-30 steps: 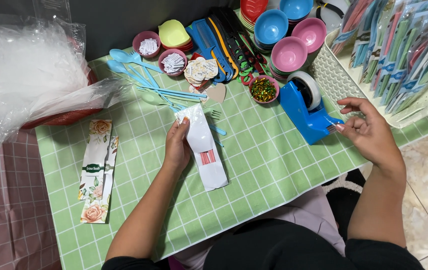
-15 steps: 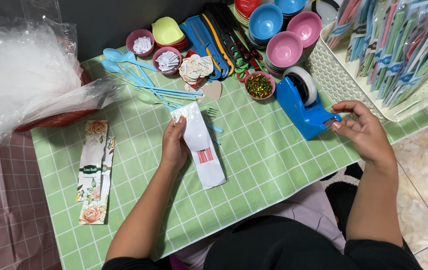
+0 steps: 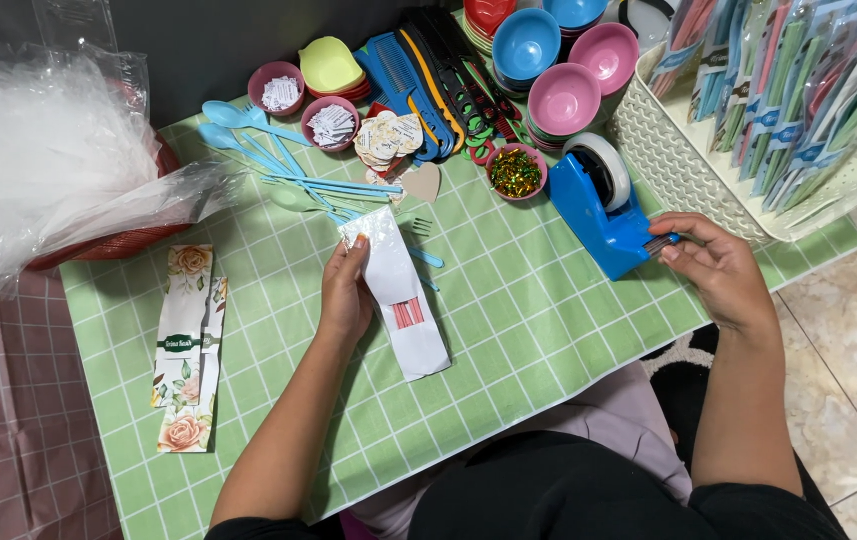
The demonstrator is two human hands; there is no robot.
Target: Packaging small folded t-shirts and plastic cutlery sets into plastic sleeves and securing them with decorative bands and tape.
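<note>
Surface: a green covering printed with a pale grid, smooth and flat.
White packet: a long, narrow, glossy sachet with a small red striped patch at its middle; it is laid on the surface in front of the person, its upper end raised under the thumb.
Left hand: closed on the packet's left edge, with the thumb pressed at its upper corner.
Right hand: fingertips are pinched at the cutting end of the tape dispenser; whether tape is gripped cannot be told.
Tape dispenser: blue hard plastic, wedge-shaped, with a pale roll seated on top.
Change from earlier: the packet and both hands are found in nearly the same places; only the view has shifted slightly.
Spoons and forks: thin light-blue plastic, fanned out just beyond the packet.
Small bowls: round plastic in blue and pink, stacked at the far edge.
Bead cup: a pink cup filled with shiny mixed bits.
Floral strips: flat printed paper, lying to the left.
Clear bags: crinkled film, heaped at far left.
Basket: cream woven plastic, upright packets held inside.
</note>
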